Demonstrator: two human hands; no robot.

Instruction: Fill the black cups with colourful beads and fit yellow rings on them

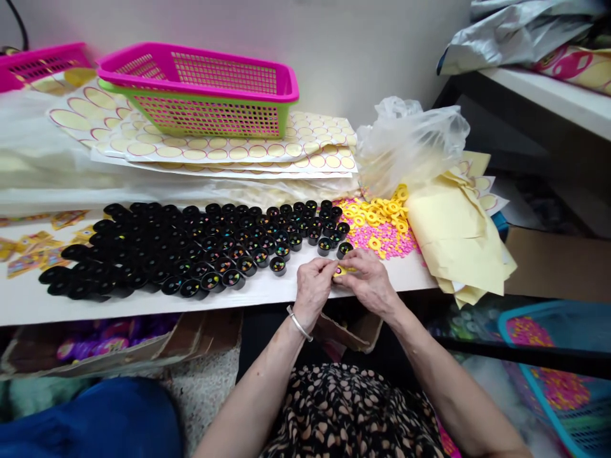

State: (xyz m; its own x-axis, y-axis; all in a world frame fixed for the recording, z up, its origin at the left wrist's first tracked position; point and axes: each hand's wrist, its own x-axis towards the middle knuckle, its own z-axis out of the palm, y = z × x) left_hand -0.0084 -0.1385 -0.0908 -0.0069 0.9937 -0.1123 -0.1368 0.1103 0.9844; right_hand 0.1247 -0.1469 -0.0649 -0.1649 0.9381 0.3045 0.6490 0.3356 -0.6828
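Note:
At the front edge of the table, my left hand (312, 286) and my right hand (370, 283) come together. Between their fingertips is a small yellow ring-shaped piece (340, 271) with pink at its middle. Fingers of both hands are closed on it and partly hide it. Just beyond my right hand stands a small black cup (344, 249). To the left, rows of similar black cups (233, 278) hold small coloured bits. A pile of yellow plastic rings (382, 213) lies beyond my hands, on and beside many tiny pink pieces (365, 236).
A pink and green basket (281, 121) stands on sheets of oval stickers (238, 152) at the back. Right of the rings are a clear plastic bag (413, 137) and yellow paper (451, 222). A blue basket (539, 388) sits low at the right. Cardboard boxes (191, 340) are under the table.

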